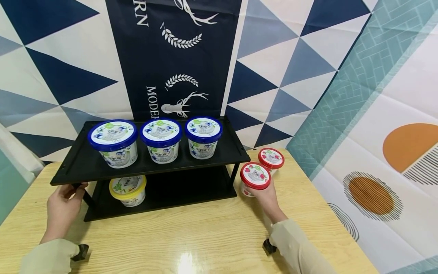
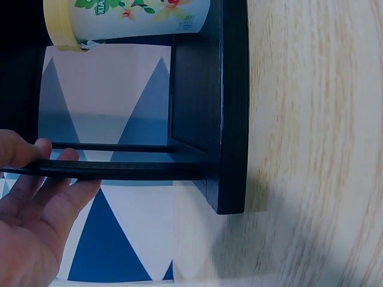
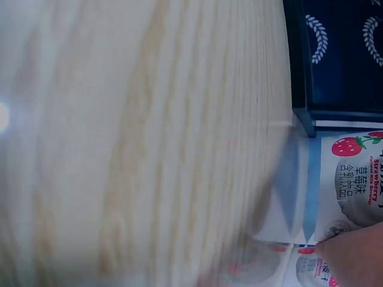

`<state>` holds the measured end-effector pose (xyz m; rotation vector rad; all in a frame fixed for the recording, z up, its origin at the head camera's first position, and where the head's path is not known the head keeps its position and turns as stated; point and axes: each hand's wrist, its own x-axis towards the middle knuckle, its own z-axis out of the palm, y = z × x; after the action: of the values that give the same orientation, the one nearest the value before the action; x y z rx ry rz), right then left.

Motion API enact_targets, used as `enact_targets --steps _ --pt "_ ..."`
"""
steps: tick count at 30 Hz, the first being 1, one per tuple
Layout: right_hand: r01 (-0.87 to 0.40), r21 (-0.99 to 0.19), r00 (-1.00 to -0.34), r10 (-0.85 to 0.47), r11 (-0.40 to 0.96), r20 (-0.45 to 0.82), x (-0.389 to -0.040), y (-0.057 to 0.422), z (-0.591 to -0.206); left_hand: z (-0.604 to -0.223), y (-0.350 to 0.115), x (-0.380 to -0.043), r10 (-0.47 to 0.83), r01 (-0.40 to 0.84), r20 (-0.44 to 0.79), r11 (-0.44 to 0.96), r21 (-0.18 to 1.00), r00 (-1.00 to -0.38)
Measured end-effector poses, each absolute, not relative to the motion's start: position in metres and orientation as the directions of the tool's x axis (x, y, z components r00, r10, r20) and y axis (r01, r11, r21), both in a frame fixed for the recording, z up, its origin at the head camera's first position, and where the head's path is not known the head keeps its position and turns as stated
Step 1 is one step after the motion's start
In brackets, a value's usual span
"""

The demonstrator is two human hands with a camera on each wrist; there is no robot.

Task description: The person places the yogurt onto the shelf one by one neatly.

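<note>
A black two-tier shelf [image 1: 191, 186] stands on the table. At its left end my left hand [image 1: 63, 205] holds a thin upright post [image 2: 137, 172], thumb on one side and fingers on the other. Off the shelf's right end, my right hand [image 1: 267, 196] grips a red-lidded strawberry tub [image 1: 254, 176]; its printed side [image 3: 359, 173] shows large in the right wrist view. Just behind it is a second red-lidded tub [image 1: 271, 158], partly hidden. A yellow-lidded tub [image 1: 128, 190] sits on the lower tier, towards the left.
Three blue-lidded tubs, left [image 1: 114, 137], middle [image 1: 161, 139] and right [image 1: 203, 137], stand in a row on the upper tier. The light wood table [image 1: 164, 243] extends in front of the shelf. A patterned cloth [image 1: 273, 68] hangs behind.
</note>
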<state>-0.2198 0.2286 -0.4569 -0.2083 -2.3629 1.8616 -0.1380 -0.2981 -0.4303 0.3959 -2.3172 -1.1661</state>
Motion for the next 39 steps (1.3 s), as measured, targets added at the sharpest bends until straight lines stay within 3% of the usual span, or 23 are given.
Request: enact_targets --steps 39 --pt "0.08 -0.954 -0.994 0.096 0.289 -0.054 -0.189 0.203 -0.438 -0.432 -0.298 -0.14 -0.499 -0.077 0.276 0.577 0.813 -0.822"
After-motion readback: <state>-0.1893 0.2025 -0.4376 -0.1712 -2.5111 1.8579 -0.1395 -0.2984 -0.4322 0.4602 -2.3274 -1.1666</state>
